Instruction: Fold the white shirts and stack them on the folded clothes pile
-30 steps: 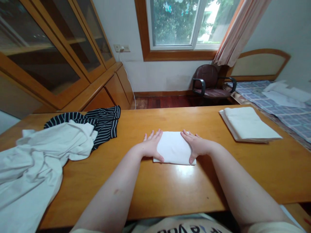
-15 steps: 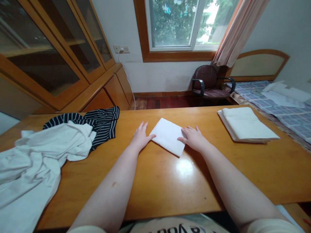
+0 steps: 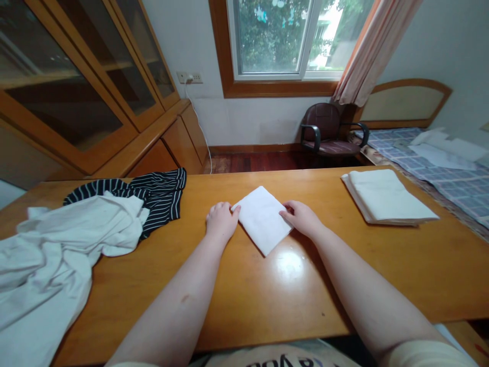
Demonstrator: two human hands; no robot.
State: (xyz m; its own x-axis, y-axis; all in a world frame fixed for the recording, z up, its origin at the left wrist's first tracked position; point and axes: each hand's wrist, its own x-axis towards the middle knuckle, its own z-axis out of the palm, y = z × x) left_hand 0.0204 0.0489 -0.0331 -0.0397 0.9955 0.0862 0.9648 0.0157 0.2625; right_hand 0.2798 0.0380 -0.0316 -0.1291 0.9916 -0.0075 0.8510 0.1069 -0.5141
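A folded white sheet (image 3: pixel 262 220), paper or thin cloth, lies on the wooden table (image 3: pixel 244 306) with one corner pointing toward me. My left hand (image 3: pixel 222 222) has its fingers curled at the left corner, thumb resting on top. At the opposite corner my right hand (image 3: pixel 301 218) pinches the edge between thumb and fingers. The sheet looks flat on the tabletop, and its underside is hidden.
A stack of folded white sheets (image 3: pixel 389 196) lies to the right on the table. Crumpled white cloth (image 3: pixel 76 244) and a black striped garment (image 3: pixel 162 196) lie on the left. Beyond the table stand a chair (image 3: pixel 324 127), a bed (image 3: pixel 431 158) and a glass-door cabinet (image 3: pixel 126 132).
The sheet has turned clockwise, its near corner swinging left and toward me. My fingers, stretched out before, have closed on its left and right corners.
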